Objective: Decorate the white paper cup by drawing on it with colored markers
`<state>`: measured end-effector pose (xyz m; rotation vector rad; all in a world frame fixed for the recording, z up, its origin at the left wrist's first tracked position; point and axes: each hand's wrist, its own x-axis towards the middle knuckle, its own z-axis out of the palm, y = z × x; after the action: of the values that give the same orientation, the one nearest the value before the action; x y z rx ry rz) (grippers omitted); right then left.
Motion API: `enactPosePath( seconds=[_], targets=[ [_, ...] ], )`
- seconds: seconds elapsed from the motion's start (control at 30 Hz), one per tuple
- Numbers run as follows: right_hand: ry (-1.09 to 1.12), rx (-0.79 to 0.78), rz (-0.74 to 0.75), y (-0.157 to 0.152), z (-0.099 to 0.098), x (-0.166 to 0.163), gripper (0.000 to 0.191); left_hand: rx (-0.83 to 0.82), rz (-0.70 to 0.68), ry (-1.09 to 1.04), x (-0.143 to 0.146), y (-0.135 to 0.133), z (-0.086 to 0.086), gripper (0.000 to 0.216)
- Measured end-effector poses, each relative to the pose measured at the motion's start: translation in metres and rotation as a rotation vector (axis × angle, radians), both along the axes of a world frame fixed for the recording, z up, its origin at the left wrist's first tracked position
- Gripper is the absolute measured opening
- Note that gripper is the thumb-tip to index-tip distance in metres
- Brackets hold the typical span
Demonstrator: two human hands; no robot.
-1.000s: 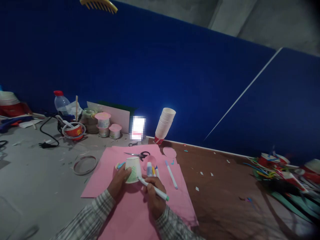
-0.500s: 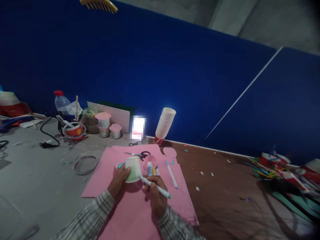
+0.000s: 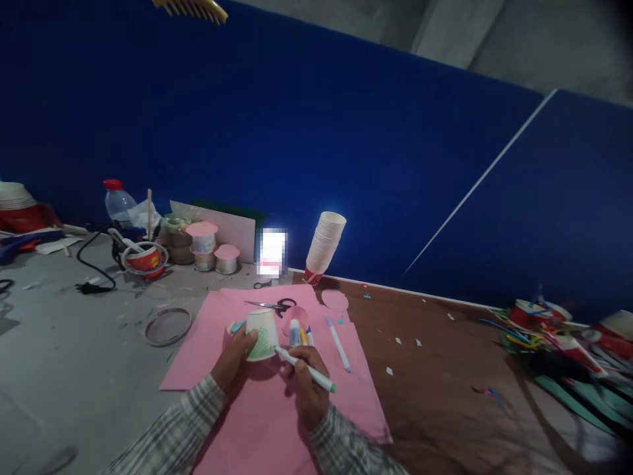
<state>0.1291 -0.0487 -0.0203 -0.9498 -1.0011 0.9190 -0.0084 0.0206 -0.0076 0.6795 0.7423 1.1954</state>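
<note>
A white paper cup (image 3: 260, 321), upside down with a green criss-cross pattern on its side, is gripped by my left hand (image 3: 235, 359). My right hand (image 3: 311, 379) is closed round a white marker (image 3: 316, 377) with a green end, its tip at the cup's right side near the rim. Both hands are over pink paper (image 3: 267, 419). Just beyond the cup lie scissors (image 3: 279, 305) with black handles. A glue stick (image 3: 295, 333) and other markers rest by my right hand, and a purple-tinted marker (image 3: 339, 344) lies farther right.
A tilted stack of paper cups (image 3: 325, 244) leans near the blue wall. Pink-topped small cups (image 3: 202, 244), a bottle (image 3: 117, 201) and a red cup (image 3: 144, 259) stand at back left. A tape ring (image 3: 168, 326) lies left of the paper. Colourful strips (image 3: 519, 340) are heaped at right.
The marker tip has shifted slightly against the cup's right side. Both hands keep their holds; the whole view has moved a little.
</note>
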Motion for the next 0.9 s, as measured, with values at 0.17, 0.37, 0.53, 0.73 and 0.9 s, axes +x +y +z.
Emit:
enactPosePath(
  seconds=[0.17, 0.37, 0.53, 0.73, 0.9],
  targets=[
    [-0.031, 0.023, 0.02, -0.001, 0.0007, -0.0002, 0.019, -0.017, 0.007, -0.018, 0.0018, -0.0015, 0.0035, 0.034],
    [-0.029, 0.02, 0.011, -0.0005, -0.0002, -0.0002, 0.019, -0.024, 0.01, -0.031, 0.0021, -0.0024, 0.005, 0.033],
    [-0.056, 0.04, 0.015, -0.0022, 0.0039, -0.0006, 0.019, -0.029, 0.006, -0.033, 0.0018, -0.0016, 0.0033, 0.035],
    [-0.084, 0.058, 0.007, -0.0025, 0.0089, -0.0009, 0.019, -0.024, 0.015, -0.036, 0.0022, -0.0014, 0.0049, 0.036],
    [-0.081, 0.043, 0.013, -0.0014, 0.0062, -0.0005, 0.019, -0.023, 0.013, -0.034, 0.0023, -0.0019, 0.0055, 0.035]
  ],
)
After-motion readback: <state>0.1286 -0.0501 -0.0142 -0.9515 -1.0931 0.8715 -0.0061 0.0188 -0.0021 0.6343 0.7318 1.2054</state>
